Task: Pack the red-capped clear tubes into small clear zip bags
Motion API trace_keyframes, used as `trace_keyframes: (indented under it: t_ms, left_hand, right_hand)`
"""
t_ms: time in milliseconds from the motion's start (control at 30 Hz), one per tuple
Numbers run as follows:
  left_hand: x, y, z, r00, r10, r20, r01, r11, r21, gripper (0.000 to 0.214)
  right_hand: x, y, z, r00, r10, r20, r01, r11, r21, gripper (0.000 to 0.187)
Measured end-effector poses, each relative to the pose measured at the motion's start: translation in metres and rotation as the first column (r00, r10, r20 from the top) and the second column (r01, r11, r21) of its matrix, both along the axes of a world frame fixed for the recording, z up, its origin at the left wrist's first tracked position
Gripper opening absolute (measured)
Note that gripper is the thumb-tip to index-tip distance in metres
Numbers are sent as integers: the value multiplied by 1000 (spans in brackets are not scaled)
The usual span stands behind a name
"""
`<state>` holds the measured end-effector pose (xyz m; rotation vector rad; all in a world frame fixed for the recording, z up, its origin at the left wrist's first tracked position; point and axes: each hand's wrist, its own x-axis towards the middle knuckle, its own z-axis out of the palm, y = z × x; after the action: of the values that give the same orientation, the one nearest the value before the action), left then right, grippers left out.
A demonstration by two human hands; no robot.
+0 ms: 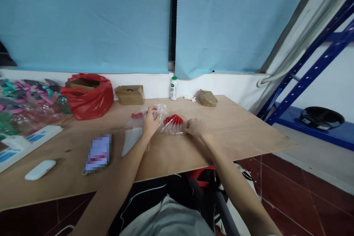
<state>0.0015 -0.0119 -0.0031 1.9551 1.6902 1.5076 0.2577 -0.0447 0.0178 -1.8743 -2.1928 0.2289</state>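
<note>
Red-capped clear tubes point(173, 124) are shown fanned side by side on the wooden table point(235, 136), caps toward the far side, between the two hands. At left, a crumpled clear plastic bag point(163, 109) is seemingly gripped by the closed fingers of the left hand point(151, 122). The right hand point(195, 127) is placed just beside the right end of the row, fingers curled; whether a tube is pinched cannot be told. Further red pieces point(136, 115) are seen left of the left hand. The step is judged to be the gathering of tubes beside the bag; for the next move, a steadied bag and aligned tubes are called for.
</note>
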Motion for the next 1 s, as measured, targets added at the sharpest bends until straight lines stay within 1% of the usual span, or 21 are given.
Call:
trace_keyframes:
  t_ms: [67,167,300,400,467,533,633,700,767,867,933,967,1000]
  left_hand:
    - [-1,1,-1,1000,-1,8,1,1000,9,32]
    - [-3,4,-4,1000,-4,11,4,1000,9,33]
    - [-3,6,-6,1000,-9,16,9,1000,20,33]
    - [-2,5,-6,999,-18,28,17,999,37,33]
    - [-2,6,-6,999,-21,46,19,998,55,33]
    - [-3,8,-7,996,-22,87,15,997,77,34]
    - [-4,13,-9,978,-40,206,22,996,90,39]
    - [-4,17,-9,945,-81,318,55,994,91,42]
    - [-3,19,-9,883,-150,445,121,988,93,46]
    - [0,19,-8,767,-251,591,246,965,91,57]
    - [1,17,-6,725,-291,624,318,945,70,61]
    - [2,16,-5,716,-309,626,351,934,59,62]
    - [3,15,-5,709,-327,625,381,923,50,63]
  right_hand:
    - [-5,-6,-3,997,-67,39,66,998,17,18]
    - [-10,-15,-8,988,-148,49,145,987,65,17]
    - [-9,-17,-10,987,-160,16,158,981,113,14]
    - [-7,-5,-5,990,-129,-58,135,983,126,13]
    - [-7,7,0,986,-121,-115,131,988,77,13]
    - [-7,20,4,978,-132,-162,131,991,-17,12]
    - [-9,34,4,974,-115,-198,91,988,-126,13]
    - [-9,39,0,974,-72,-214,44,990,-133,14]
    - [-8,42,-7,971,-26,-237,2,995,-101,15]
    - [-4,47,-18,952,20,-307,-11,999,32,14]
    - [-5,49,-22,898,74,-434,-19,992,129,16]
    - [-6,49,-23,843,118,-525,-35,986,164,21]
    - [-8,49,-22,761,170,-626,-68,981,184,27]
